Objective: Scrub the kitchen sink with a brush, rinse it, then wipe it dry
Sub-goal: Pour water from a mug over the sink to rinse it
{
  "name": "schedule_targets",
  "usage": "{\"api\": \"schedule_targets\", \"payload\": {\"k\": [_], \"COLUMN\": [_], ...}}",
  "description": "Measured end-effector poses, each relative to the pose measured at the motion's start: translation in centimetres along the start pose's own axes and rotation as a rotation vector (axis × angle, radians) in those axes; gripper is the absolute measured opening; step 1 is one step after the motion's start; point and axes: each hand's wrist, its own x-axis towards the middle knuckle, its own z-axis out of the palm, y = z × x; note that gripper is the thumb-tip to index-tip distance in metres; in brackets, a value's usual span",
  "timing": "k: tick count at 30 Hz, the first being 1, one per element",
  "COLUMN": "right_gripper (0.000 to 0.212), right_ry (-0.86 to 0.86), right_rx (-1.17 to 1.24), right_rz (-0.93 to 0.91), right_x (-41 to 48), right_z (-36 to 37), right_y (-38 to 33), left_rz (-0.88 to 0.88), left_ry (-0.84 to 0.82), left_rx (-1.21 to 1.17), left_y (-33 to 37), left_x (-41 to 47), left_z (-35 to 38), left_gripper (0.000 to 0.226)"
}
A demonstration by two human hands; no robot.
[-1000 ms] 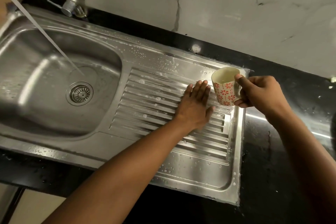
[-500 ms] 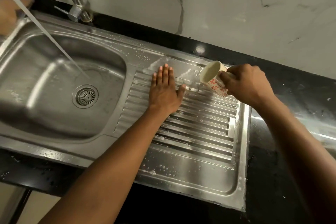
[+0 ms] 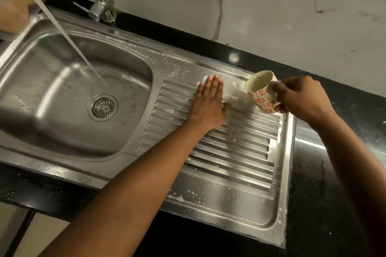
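Observation:
A stainless steel sink (image 3: 52, 94) with a round drain (image 3: 103, 107) fills the left; its ribbed drainboard (image 3: 234, 152) stretches to the right, wet with droplets and foam. My left hand (image 3: 210, 102) lies flat, fingers together, on the upper part of the drainboard. My right hand (image 3: 300, 97) grips a cream mug with red flowers (image 3: 262, 93), tilted toward the left hand just above the drainboard's far right corner. A stream of water (image 3: 62, 33) runs from the tap into the basin.
The tap base and lever (image 3: 100, 8) stand at the back of the basin. Black countertop (image 3: 334, 204) surrounds the sink, wet at the right. A white marble wall (image 3: 250, 6) rises behind. A blurred brown object (image 3: 12, 14) sits at the far left.
My left hand slid from the middle of the drainboard up to its far edge. The mug went from upright to tipped steeply over the drainboard, and is now less tilted.

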Motion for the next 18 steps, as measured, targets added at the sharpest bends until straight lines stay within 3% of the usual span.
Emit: {"api": "schedule_targets", "payload": {"k": [5, 11, 14, 18], "right_gripper": [0.042, 0.041, 0.035, 0.026], "right_ry": [0.028, 0.013, -0.061, -0.136], "right_rx": [-0.213, -0.196, 0.012, 0.412], "right_rz": [-0.136, -0.213, -0.137, 0.019], "right_x": [1.5, 2.7, 2.9, 2.1], "right_z": [1.4, 3.1, 3.1, 1.9], "right_y": [-1.5, -4.0, -4.1, -3.8], "left_rz": [-0.137, -0.236, -0.199, 0.004], "left_ry": [0.053, 0.063, 0.052, 0.036], "left_rx": [0.002, 0.007, -0.001, -0.038], "left_y": [-6.4, -10.1, -8.1, -4.0], "left_x": [-0.5, -2.3, -2.4, -1.7], "left_z": [-1.1, -1.6, -1.5, -0.7], "left_gripper": [0.083, 0.082, 0.081, 0.077]}}
